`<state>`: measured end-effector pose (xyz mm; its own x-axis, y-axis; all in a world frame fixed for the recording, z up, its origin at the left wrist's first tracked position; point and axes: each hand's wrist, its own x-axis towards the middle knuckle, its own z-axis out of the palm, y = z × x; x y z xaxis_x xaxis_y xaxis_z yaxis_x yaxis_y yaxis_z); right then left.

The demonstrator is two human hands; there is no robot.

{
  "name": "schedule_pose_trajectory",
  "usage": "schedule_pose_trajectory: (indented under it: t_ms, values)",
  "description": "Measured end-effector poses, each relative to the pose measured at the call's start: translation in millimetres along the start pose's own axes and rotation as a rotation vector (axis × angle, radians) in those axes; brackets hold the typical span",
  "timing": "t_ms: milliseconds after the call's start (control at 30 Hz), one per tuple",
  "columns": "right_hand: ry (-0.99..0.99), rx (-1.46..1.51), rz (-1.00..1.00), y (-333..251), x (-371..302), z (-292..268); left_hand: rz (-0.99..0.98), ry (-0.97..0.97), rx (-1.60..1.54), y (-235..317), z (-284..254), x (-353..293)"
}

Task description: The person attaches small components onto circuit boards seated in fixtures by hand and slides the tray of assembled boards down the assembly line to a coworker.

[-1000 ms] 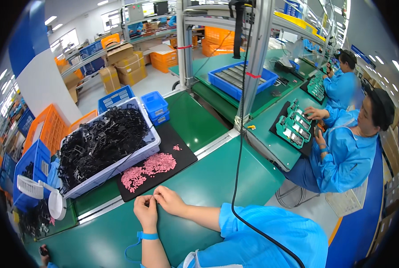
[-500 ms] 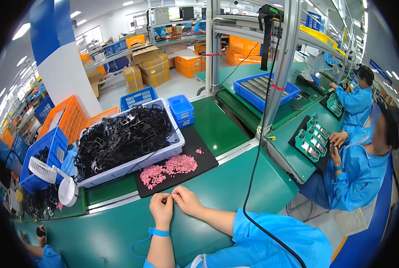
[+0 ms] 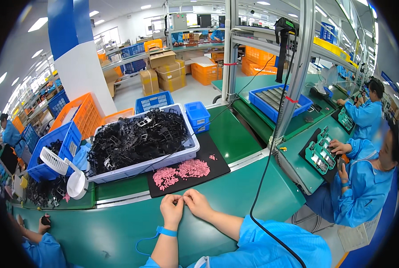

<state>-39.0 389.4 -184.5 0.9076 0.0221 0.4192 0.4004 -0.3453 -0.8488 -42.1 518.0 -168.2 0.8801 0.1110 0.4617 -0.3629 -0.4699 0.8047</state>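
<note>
My left hand (image 3: 171,210) and my right hand (image 3: 197,204) meet fingertip to fingertip above the green worktable (image 3: 119,228). Both are closed in a pinch, and whatever lies between the fingers is hidden or too small to name. A blue wrist strap (image 3: 167,231) with a thin cord circles my left wrist. Just beyond my hands, loose small pink pieces (image 3: 194,168) lie in heaps on a black mat (image 3: 218,166). Behind the mat stands a pale bin (image 3: 193,146) heaped with thin black frame-like parts (image 3: 137,138).
A white fan (image 3: 76,184) and a blue crate (image 3: 74,134) stand left of the bin; a small blue box (image 3: 197,115) is at its right. A black cable (image 3: 262,178) hangs beside a metal post. Co-workers sit at right, one handling green trays (image 3: 320,152); another's hand (image 3: 43,223) shows at lower left.
The whole view has shifted, so the scene sits further right in the picture. My hands stay pinched together in front of the mat; the dark bit seen at my left fingers no longer shows.
</note>
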Motion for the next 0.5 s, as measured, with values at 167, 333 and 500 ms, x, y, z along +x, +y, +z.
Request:
schedule_pose_trajectory:
  t_ms: [167, 333, 500]
  values:
    - [-0.004, -0.027, -0.015, -7.2, 1.1, -3.3, -0.006, 0.007, -0.004, 3.2, -0.7, 2.3]
    - [0.002, -0.031, -0.021, -8.1, -0.8, -3.5, -0.017, 0.013, -0.011, 2.9, -1.2, 0.2]
    - [0.008, -0.027, 0.003, -9.2, -3.8, -7.4, -0.03, -0.007, -0.029, 5.8, 1.0, -2.8]
